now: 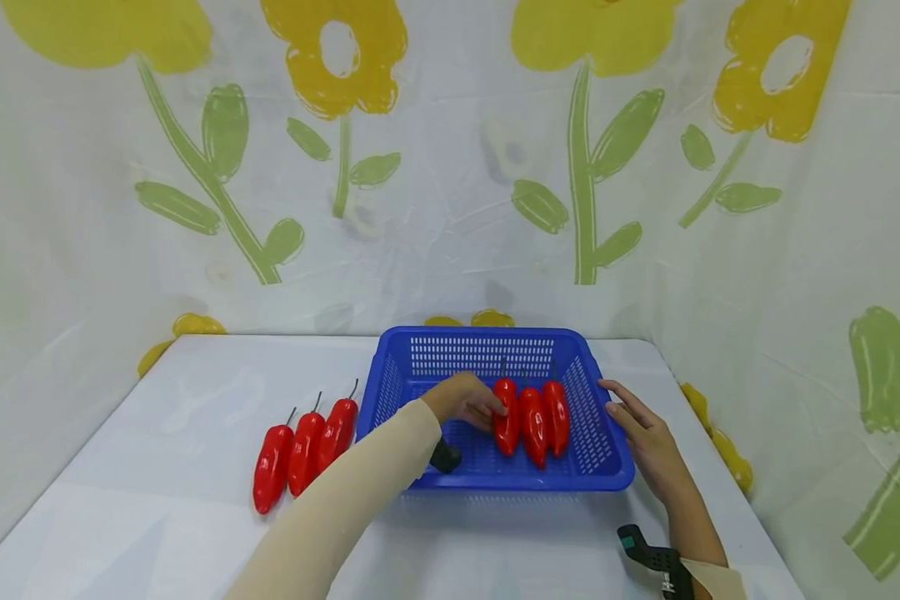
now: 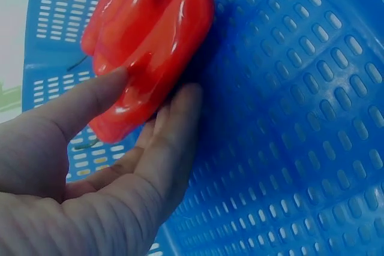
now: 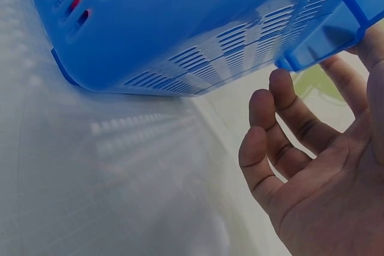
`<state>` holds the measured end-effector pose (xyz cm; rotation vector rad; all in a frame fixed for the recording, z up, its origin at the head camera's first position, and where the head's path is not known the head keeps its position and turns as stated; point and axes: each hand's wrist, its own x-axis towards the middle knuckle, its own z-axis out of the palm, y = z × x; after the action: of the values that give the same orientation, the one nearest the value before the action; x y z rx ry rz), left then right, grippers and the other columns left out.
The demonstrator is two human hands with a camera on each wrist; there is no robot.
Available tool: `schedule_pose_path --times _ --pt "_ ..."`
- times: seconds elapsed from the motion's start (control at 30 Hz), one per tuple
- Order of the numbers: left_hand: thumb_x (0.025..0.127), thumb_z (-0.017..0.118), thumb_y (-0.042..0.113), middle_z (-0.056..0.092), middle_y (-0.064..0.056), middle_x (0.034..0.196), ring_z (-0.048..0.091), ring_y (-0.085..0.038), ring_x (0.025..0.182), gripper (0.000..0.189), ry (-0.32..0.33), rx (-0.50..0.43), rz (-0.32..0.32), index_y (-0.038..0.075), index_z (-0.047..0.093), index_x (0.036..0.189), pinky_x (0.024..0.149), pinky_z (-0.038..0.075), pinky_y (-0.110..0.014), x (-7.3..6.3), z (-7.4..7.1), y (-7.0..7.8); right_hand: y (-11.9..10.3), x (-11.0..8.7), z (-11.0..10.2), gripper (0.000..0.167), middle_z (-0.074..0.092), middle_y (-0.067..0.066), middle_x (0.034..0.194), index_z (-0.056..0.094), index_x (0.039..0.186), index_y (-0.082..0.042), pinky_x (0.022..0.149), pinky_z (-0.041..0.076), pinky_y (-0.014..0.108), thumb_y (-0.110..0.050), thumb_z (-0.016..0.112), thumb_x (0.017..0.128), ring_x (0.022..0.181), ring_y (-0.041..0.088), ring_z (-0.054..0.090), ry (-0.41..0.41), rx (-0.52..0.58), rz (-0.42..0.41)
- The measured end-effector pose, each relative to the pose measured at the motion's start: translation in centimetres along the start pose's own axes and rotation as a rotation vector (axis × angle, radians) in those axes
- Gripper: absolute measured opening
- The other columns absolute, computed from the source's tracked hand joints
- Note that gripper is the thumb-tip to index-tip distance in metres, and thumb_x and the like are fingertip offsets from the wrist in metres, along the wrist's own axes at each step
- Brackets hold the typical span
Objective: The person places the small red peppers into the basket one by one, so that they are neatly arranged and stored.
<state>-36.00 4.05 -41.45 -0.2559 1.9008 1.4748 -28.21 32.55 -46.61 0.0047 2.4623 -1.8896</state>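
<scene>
Inside the blue plastic basket (image 1: 510, 482), three shiny red peppers (image 1: 534, 425) lie side by side, their thin stems toward the back wall. My left hand (image 1: 467, 398) reaches in and holds the leftmost pepper (image 2: 180, 34) between thumb and fingers. In the left wrist view the thumb rests on its upper side and the fingers lie along its lower side, close over the slotted basket floor. My right hand (image 1: 648, 442) is at the basket's right rim, with the thumb and index finger at the edge. Its other fingers (image 3: 264, 115) are loosely bent beside the outer wall.
Three more red peppers (image 1: 306, 450) lie in a row on the white table (image 1: 157, 483), left of the basket. A flower-printed sheet (image 1: 450, 183) hangs behind the table and along its sides. Dark wrist devices (image 1: 656, 557) are strapped to the arms.
</scene>
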Motion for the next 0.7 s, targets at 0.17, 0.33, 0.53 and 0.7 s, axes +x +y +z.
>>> schedule_pose_path --times 0.17,0.33,0.53,0.7 --pt "0.087 0.076 0.003 0.067 -0.028 0.101 0.068 -0.040 0.102 0.036 0.020 0.089 0.013 -0.012 0.059 0.115 0.092 0.055 -0.047 -0.5 -0.4 0.3 -0.4 0.2 0.1 0.059 0.036 0.014 0.157 0.039 0.155 -0.028 0.089 0.046 0.012 -0.050 0.052 0.101 0.132 0.028 0.044 0.000 0.000 -0.011" --pt "0.088 0.076 0.007 0.067 -0.028 0.103 0.068 -0.040 0.103 0.035 0.017 0.143 0.032 -0.013 0.061 0.112 0.090 0.056 -0.046 -0.9 -0.7 0.7 -0.6 0.2 0.0 0.060 0.036 0.014 0.157 0.039 0.155 -0.028 0.089 0.046 0.011 -0.050 0.053 0.101 0.130 0.025 0.045 0.001 0.005 -0.008" --pt "0.090 0.074 0.010 0.066 -0.031 0.112 0.066 -0.042 0.108 0.039 -0.012 0.151 0.083 -0.016 0.060 0.115 0.093 0.054 -0.047 -1.2 -1.4 1.0 -0.2 0.0 0.0 0.061 0.036 0.015 0.157 0.038 0.155 -0.027 0.088 0.047 0.012 -0.050 0.053 0.101 0.133 0.030 0.043 0.011 -0.005 -0.001" --pt "0.090 0.075 0.012 0.065 -0.032 0.116 0.065 -0.043 0.110 0.042 -0.043 0.173 0.144 -0.015 0.060 0.118 0.096 0.052 -0.048 -2.3 -2.1 1.4 -0.1 -0.1 0.2 0.062 0.032 0.015 0.159 0.037 0.156 -0.026 0.091 0.049 0.017 -0.051 0.052 0.101 0.136 0.036 0.042 0.014 -0.005 0.010"
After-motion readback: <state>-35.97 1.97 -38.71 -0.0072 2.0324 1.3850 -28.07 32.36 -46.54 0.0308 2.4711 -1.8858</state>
